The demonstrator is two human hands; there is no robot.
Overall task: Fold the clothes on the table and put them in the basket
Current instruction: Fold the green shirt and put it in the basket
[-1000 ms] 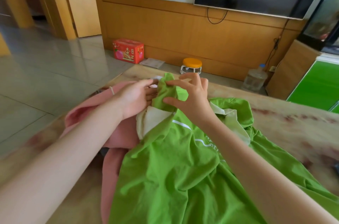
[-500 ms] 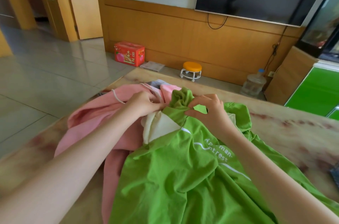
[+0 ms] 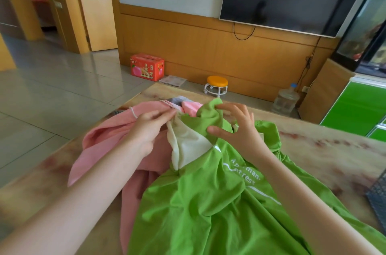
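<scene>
Step looks like unbunching green shirt (image 3: pixel 208 202) mid-frame: right hand (image 3: pixel 242 129) pinches its top, left hand (image 3: pixel 150 127) at cream lining (image 3: pixel 188 144), grip unclear; next likely spread flat.

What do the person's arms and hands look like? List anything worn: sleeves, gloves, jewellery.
The left hand and the right hand are both bare, and so are the forearms. No sleeve, glove, watch, bracelet or ring shows in view. Any sleeve would end past the bottom edge of the picture. The left hand is blurred, so a thin ring there cannot be ruled out.
</scene>
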